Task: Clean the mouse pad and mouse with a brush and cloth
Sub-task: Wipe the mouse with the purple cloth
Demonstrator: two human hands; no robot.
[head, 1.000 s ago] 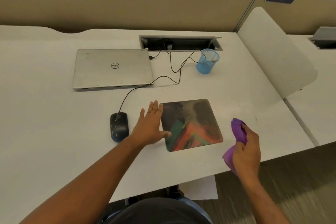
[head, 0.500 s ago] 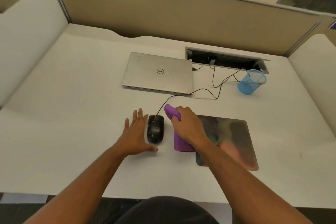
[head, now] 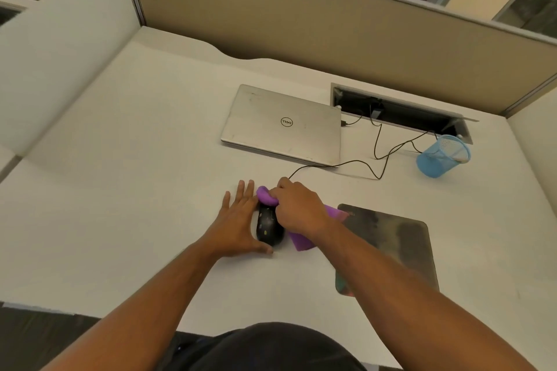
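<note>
A black wired mouse [head: 269, 227] lies on the white desk [head: 135, 190]. My left hand [head: 238, 223] lies flat against the mouse's left side, fingers spread, thumb curled at its near end. My right hand [head: 297, 209] grips a purple cloth [head: 266, 196] and presses it onto the front of the mouse; the cloth's tail [head: 301, 241] hangs to the right of the mouse. The dark multicoloured mouse pad [head: 401, 241] sits to the right, partly under my right forearm. No brush is visible.
A shut silver laptop [head: 283, 123] lies behind the mouse. Black cables [head: 376, 156] run from it to a cable slot [head: 401, 113]. A blue mesh pen cup [head: 443, 155] stands at the right. Cubicle partitions [head: 301, 27] wall the desk.
My right hand has carried the purple cloth from the pad's right side onto the front of the mouse. My left hand shifted from the pad's edge to the mouse's left side. The camera turned left.
</note>
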